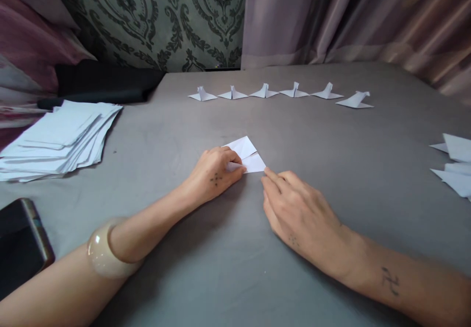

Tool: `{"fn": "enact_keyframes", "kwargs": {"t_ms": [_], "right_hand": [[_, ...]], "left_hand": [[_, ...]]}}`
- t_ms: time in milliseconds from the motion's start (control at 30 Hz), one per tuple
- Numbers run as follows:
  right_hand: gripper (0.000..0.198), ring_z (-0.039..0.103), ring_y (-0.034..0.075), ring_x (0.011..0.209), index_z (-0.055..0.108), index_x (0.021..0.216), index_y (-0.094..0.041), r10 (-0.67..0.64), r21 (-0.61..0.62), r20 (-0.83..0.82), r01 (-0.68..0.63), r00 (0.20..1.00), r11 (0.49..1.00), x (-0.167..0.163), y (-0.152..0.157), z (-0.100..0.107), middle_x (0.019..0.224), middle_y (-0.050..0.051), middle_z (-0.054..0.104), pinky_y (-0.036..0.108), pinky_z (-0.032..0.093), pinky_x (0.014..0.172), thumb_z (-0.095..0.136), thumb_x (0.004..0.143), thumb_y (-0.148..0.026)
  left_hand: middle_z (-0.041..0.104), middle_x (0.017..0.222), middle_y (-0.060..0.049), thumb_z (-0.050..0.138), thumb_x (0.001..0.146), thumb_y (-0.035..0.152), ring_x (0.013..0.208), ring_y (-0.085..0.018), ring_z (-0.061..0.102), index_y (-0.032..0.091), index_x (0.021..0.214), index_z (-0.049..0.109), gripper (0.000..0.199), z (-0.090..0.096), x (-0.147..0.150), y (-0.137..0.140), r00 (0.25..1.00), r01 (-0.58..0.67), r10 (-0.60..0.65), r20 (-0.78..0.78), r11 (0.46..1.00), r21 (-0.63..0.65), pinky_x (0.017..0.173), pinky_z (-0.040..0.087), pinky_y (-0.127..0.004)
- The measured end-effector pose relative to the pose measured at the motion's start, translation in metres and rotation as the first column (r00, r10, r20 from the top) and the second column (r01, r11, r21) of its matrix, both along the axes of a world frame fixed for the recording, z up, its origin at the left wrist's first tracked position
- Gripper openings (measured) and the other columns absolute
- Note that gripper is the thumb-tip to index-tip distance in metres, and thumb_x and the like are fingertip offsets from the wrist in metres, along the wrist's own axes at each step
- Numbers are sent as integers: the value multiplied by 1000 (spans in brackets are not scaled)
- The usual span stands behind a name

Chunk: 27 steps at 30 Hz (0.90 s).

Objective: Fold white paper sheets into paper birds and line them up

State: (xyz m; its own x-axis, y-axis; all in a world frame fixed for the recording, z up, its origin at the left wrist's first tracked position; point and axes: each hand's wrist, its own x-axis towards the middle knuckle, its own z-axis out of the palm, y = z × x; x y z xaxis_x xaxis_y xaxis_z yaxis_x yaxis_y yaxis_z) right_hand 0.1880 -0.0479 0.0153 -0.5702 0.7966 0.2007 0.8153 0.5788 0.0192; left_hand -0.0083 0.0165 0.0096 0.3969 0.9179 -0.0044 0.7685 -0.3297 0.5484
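A small folded white paper point(247, 149) lies on the grey table in front of me, with a crease and an open slit running across it. My left hand point(217, 170) is closed over its left part, thumb and fingers gripping it and hiding that side. At the paper's right corner, my right hand point(298, 209) has its thumb and fingertips pinched together on the tip. The rest of that hand's fingers are curled in near the tabletop.
Several folded paper birds point(265, 91) stand in a row towards the back of the table point(154, 130). More folded papers point(458, 162) lie at the right edge. A stack of white sheets point(59, 135), a black cloth point(106, 81) and a phone point(22, 243) are on the left.
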Motion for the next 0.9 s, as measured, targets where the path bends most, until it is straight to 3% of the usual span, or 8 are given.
{"fn": "enact_keyframes", "kwargs": {"t_ms": [67,233,400,533,700,800,900], "right_hand": [[19,56,21,69,62,78,-16,-13,-5,-99,12,995,1000,2,8,-1,75,8,63,37,46,63,48,83,-3],[25,59,21,90,64,95,-13,75,-34,-346,-93,935,995,-1,25,-12,103,11,65,35,49,77,44,87,-1],[31,56,24,96,64,104,-12,108,-105,-362,-156,926,982,-2,29,-17,108,11,64,39,50,84,42,86,0],[35,55,23,95,64,107,-13,101,-143,-359,-161,928,977,1,29,-16,110,10,63,39,51,86,43,83,2],[37,54,24,98,63,111,-13,108,-154,-347,-171,931,973,3,29,-16,114,11,61,39,50,87,42,83,1],[39,53,24,97,62,113,-12,104,-168,-333,-167,937,972,3,28,-16,114,11,61,41,50,86,41,83,1],[41,53,24,98,60,117,-13,104,-166,-332,-167,937,972,3,29,-16,115,12,60,41,51,84,40,83,0]], "left_hand": [[66,88,-4,56,86,33,76,-18,58,18,84,68,19,0,0,0,1000,-13,13,-5,1000,2,68,42,-30],[67,91,-6,57,84,32,81,-20,59,17,86,69,19,1,3,-2,1000,-6,6,9,1000,20,71,43,-30],[65,88,-5,57,83,33,73,-16,56,16,86,68,20,4,-1,-3,998,-46,47,41,999,-19,64,40,-27],[58,74,-1,67,75,41,64,-13,49,16,92,66,30,2,-16,5,996,8,2,90,994,-106,57,35,-25],[61,88,-3,61,81,36,77,-15,56,17,89,71,23,2,-26,11,961,179,-135,240,968,-174,67,42,-26],[62,88,-4,58,84,37,78,-16,58,17,88,73,25,5,-25,10,952,195,-131,277,956,-220,68,45,-26],[63,93,-4,59,84,36,83,-16,60,20,91,74,23,3,-24,10,952,196,-143,269,964,-181,74,46,-27]]}}
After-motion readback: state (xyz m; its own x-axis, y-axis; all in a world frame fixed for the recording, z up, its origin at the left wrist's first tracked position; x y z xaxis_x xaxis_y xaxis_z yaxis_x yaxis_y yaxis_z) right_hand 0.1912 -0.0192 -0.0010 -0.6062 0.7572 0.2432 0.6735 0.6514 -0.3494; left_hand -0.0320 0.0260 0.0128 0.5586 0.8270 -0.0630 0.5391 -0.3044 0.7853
